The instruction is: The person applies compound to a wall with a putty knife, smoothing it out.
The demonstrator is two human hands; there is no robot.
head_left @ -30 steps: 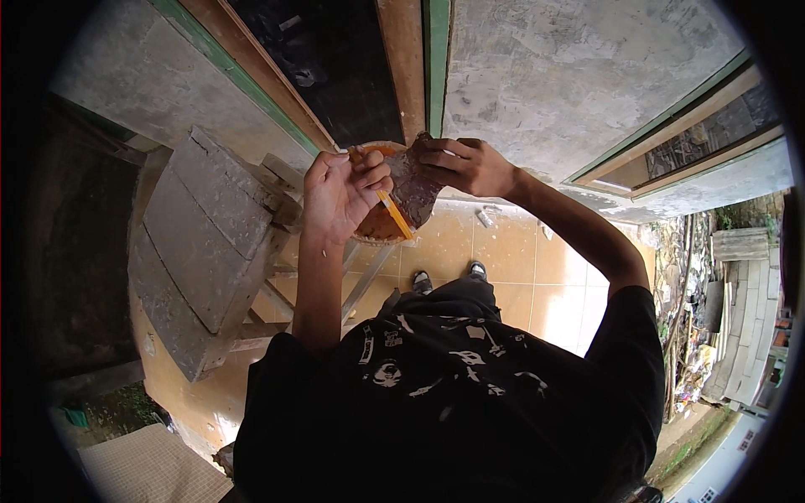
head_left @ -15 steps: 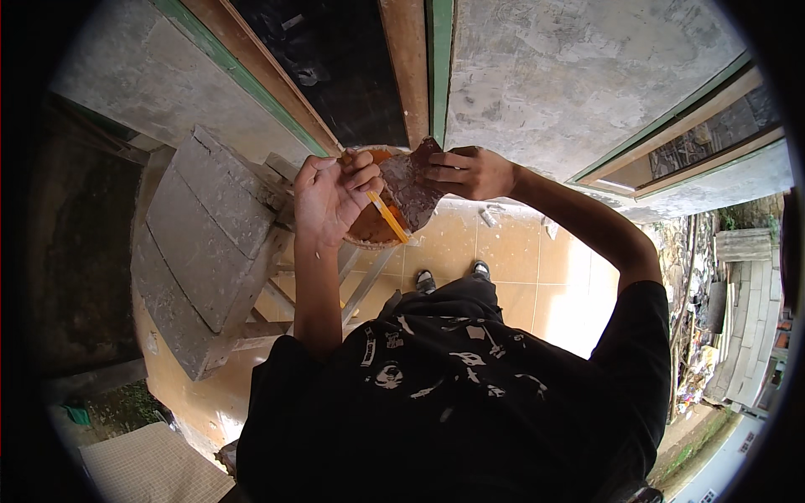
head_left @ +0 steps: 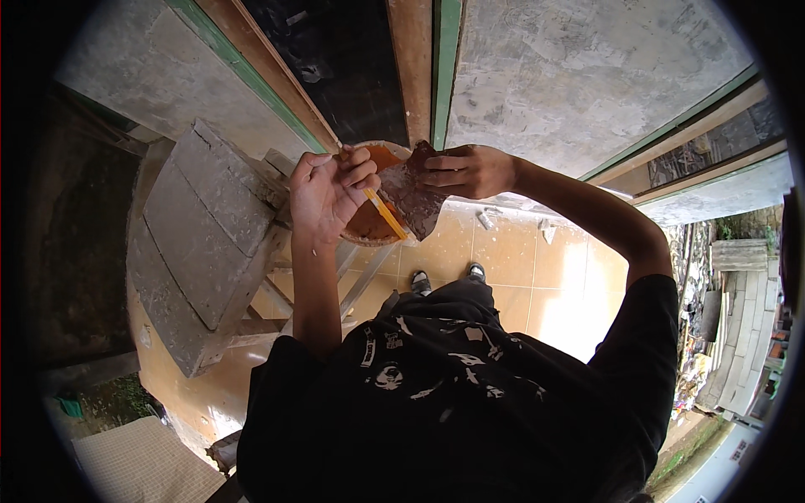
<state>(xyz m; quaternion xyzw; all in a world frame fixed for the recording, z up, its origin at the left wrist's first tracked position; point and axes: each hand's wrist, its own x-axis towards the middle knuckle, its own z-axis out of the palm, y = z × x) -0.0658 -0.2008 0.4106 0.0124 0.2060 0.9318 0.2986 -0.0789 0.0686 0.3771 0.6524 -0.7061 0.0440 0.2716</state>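
Observation:
My left hand [head_left: 334, 194] is raised palm up, its fingers curled around a slim yellow stick-like tool [head_left: 387, 216]; its exact kind is unclear. The tool slants down to the right over a round orange basin [head_left: 369, 240] with a pale, smeared rim. My right hand [head_left: 466, 172] pinches a flat, dark reddish-brown piece [head_left: 426, 210] with ragged edges and whitish smears. This piece hangs over the basin's right side, close to the yellow tool. Both hands partly hide the basin, and I cannot tell what supports it.
A grey, splattered wooden bench [head_left: 197, 243] stands at the left. Ahead are a dark door panel [head_left: 335, 67] in a wood and green frame and a patchy grey wall [head_left: 579, 92]. Pale scraps [head_left: 486, 220] lie on the tan tiled floor [head_left: 503, 251].
My view has shifted slightly. The brown piece now hangs a little lower and further right beside the yellow tool; both hands keep their grips.

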